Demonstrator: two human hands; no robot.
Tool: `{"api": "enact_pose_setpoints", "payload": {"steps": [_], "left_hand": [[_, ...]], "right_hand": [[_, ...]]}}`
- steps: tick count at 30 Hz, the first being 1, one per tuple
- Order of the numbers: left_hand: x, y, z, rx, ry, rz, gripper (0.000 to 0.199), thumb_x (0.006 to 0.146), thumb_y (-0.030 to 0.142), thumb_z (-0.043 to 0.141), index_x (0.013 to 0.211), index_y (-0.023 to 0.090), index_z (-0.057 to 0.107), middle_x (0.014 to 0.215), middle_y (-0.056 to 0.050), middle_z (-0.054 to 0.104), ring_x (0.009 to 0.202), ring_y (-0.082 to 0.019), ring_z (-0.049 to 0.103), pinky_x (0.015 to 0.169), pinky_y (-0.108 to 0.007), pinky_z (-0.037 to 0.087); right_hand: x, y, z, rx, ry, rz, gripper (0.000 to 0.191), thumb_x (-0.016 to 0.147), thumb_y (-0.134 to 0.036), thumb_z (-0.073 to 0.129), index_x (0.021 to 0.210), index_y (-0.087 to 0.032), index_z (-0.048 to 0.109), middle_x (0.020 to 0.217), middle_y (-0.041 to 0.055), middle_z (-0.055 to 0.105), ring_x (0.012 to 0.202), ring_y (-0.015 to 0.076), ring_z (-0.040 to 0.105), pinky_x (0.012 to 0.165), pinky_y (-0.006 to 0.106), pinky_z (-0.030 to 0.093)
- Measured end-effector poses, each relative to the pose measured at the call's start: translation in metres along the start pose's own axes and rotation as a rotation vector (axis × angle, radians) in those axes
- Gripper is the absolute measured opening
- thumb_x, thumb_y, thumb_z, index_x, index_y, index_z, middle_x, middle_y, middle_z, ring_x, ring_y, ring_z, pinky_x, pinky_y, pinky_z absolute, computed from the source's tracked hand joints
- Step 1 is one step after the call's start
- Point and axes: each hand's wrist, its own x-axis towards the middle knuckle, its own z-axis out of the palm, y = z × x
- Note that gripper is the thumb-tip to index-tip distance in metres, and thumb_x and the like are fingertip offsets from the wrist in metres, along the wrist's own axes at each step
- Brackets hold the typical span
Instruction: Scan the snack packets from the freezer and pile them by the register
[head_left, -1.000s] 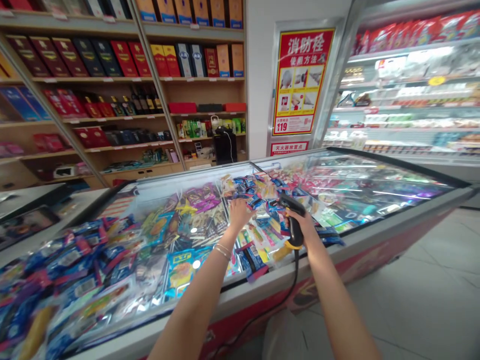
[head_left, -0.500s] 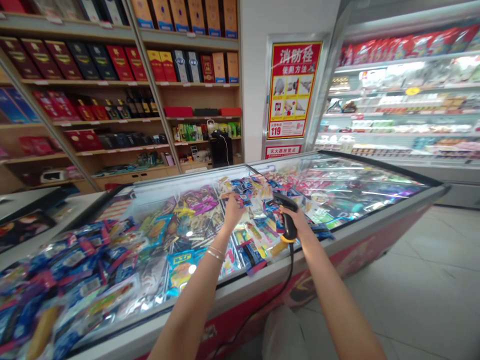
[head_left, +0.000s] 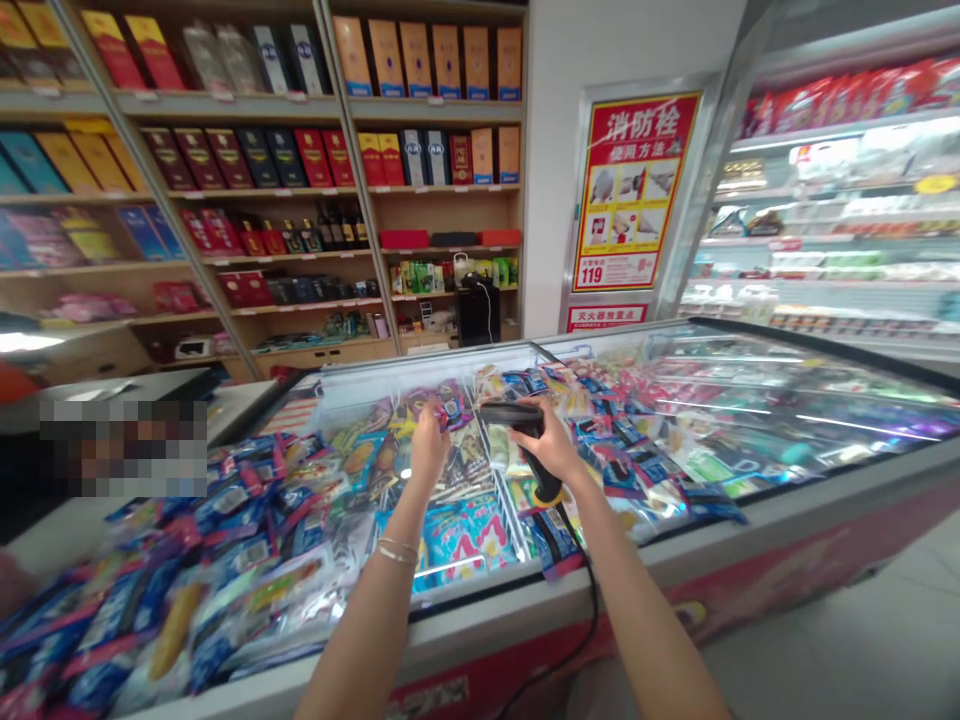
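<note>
My right hand (head_left: 551,440) is wrapped round a black barcode scanner (head_left: 529,425) with a yellow ring at its lower end and a cable hanging down. The scanner's head points left, toward my left hand (head_left: 430,440). That hand is closed on a small purple and blue packet (head_left: 452,400) above the open part of the chest freezer (head_left: 480,625). Below my hands lie wrapped ice creams, among them light blue packs (head_left: 465,540) with pink shapes.
Blue and pink wrapped packets (head_left: 225,500) are heaped over the freezer's left end. More lie on the glass right of my hands. Shelves of boxes (head_left: 270,155), a red poster (head_left: 637,190) and a lit fridge (head_left: 840,230) stand behind.
The view has turned left. My left hand has moved left over the freezer and now holds a purple and blue packet. The scanner has swung round to point left, closer to that hand.
</note>
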Motion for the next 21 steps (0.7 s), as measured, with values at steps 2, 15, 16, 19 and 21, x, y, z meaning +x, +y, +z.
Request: {"api": "enact_pose_setpoints", "payload": {"steps": [2,15,16,19,21], "left_hand": [[-0.001,0.002,0.002,0.009,-0.008,0.019,0.055,0.069,-0.002,0.049,0.121,0.014,0.046,0.112,-0.014,0.062,0.101,-0.025,0.064,0.086,-0.036,0.050],[-0.011,0.016,0.009,-0.020,-0.060,0.032,0.057,0.070,-0.003,0.044,0.124,0.015,0.045,0.113,-0.014,0.062,0.101,-0.023,0.063,0.089,-0.037,0.050],[-0.011,0.016,0.010,-0.022,-0.061,0.034,0.057,0.070,-0.003,0.044,0.124,0.015,0.045,0.114,-0.014,0.062,0.101,-0.024,0.063,0.089,-0.037,0.050],[-0.011,0.017,0.011,-0.036,-0.066,0.031,0.056,0.071,-0.001,0.047,0.124,0.015,0.045,0.114,-0.015,0.062,0.100,-0.024,0.063,0.086,-0.037,0.051],[-0.011,0.021,0.008,-0.071,-0.060,0.022,0.053,0.071,0.001,0.052,0.122,0.014,0.046,0.111,-0.014,0.063,0.099,-0.024,0.064,0.085,-0.036,0.051]], "right_hand": [[0.001,0.006,0.003,-0.012,-0.002,0.031,0.046,0.070,-0.026,0.070,0.108,-0.026,0.045,0.073,-0.0052,0.062,0.042,0.0135,0.058,0.044,0.028,0.050],[-0.004,0.013,0.001,0.008,0.022,0.028,0.047,0.067,-0.026,0.074,0.107,-0.027,0.049,0.080,-0.0023,0.066,0.045,0.0135,0.059,0.045,0.029,0.051],[-0.004,0.014,0.001,0.016,0.024,0.023,0.047,0.067,-0.025,0.074,0.107,-0.027,0.050,0.079,-0.0026,0.066,0.045,0.0134,0.059,0.045,0.028,0.051],[-0.001,0.016,0.001,0.068,0.032,0.032,0.048,0.066,-0.026,0.075,0.106,-0.026,0.048,0.074,-0.0042,0.064,0.043,0.0138,0.058,0.043,0.028,0.050],[0.000,0.014,-0.002,0.112,0.051,0.042,0.050,0.064,-0.027,0.077,0.104,-0.026,0.047,0.069,-0.0056,0.063,0.041,0.0144,0.057,0.041,0.029,0.049]]}}
